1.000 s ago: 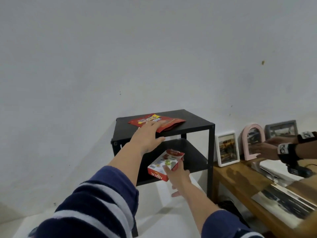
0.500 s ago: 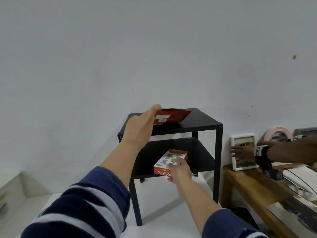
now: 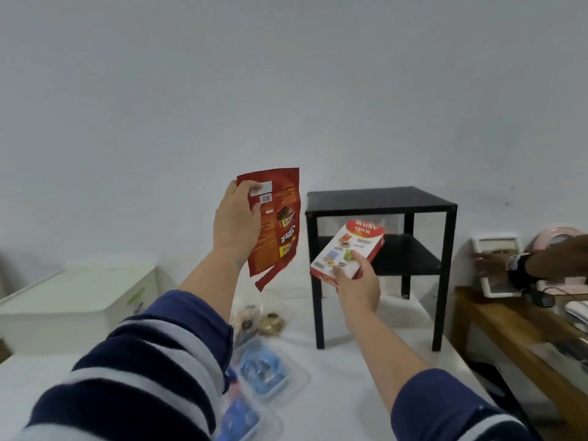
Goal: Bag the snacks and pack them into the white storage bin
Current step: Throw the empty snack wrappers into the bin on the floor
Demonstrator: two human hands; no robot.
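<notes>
Left hand [image 3: 237, 222]: clasps the red snack pouch [image 3: 276, 222], held upright in the air.
Right hand [image 3: 358, 286]: grips the red-and-white snack box [image 3: 346, 249] in front of the black shelf [image 3: 381, 198].
White storage bin [image 3: 76, 299]: far left on the white table [image 3: 334, 393], lid on.
Table: bagged snacks [image 3: 259, 367] below the arms.

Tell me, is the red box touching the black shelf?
Apart. The head view shows the right hand holding the red box in the air, in front of the black shelf.
</notes>
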